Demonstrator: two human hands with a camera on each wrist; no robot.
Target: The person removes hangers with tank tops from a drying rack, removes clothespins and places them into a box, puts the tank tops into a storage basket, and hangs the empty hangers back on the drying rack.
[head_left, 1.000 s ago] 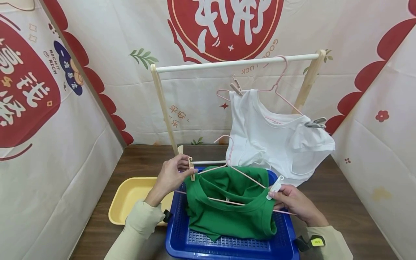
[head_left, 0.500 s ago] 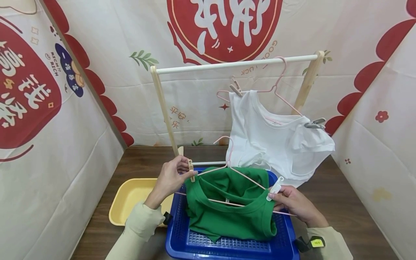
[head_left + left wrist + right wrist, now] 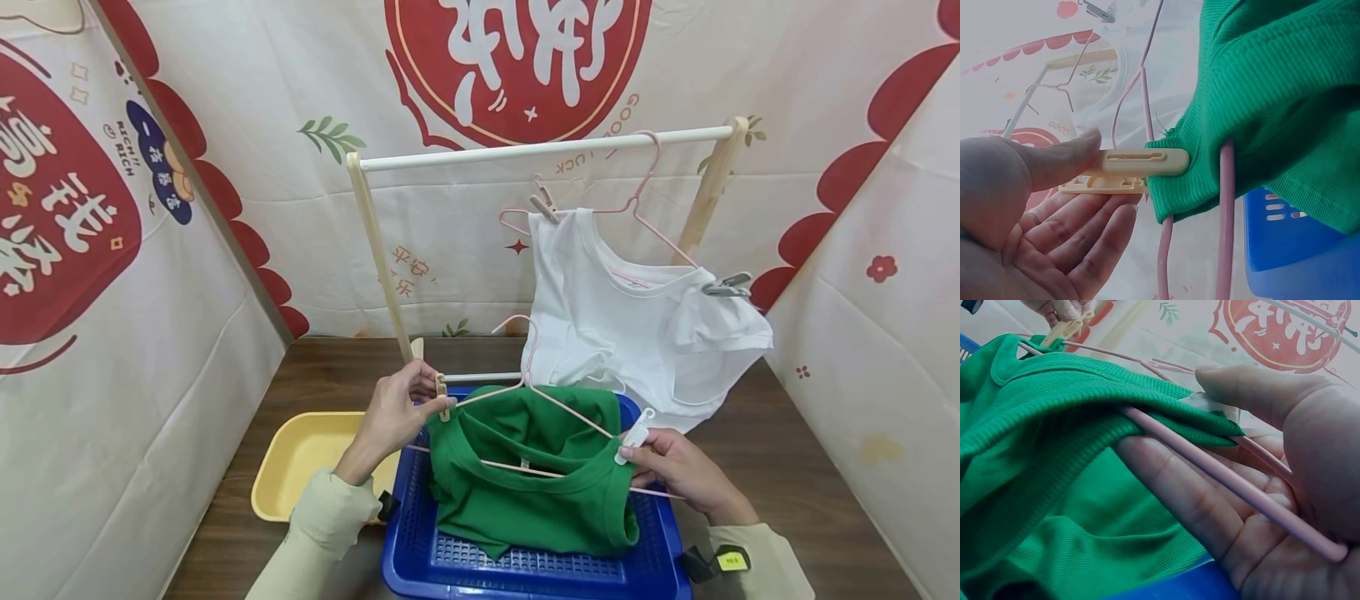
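A green garment [image 3: 540, 508] lies on a pink hanger [image 3: 572, 410] over the blue basket [image 3: 525, 587], its neckline spread wide. At its left shoulder my left hand [image 3: 393, 417] pinches a beige clothespin [image 3: 1141, 161] between thumb and fingers; the clip's jaws sit over the fabric and a hanger wire. On the other shoulder a white clothespin [image 3: 636, 435] is held by my right hand [image 3: 686, 471]. There the thumb lies on top, the fingers run under the cloth, and the hanger's end [image 3: 1332, 551] crosses the palm. My thumb mostly covers the white clip in the right wrist view.
Behind the basket stands a rack with a white rail [image 3: 480, 154] and wooden posts. From it hangs a white garment [image 3: 637, 325] on a pink hanger, fixed with a beige clip [image 3: 545, 204] and a grey clip [image 3: 727, 286]. A yellow tray [image 3: 300, 467] lies left of the basket.
The free end of the beige clothespin has dipped slightly in my left hand. My right hand, the green garment and its hanger stay in place.
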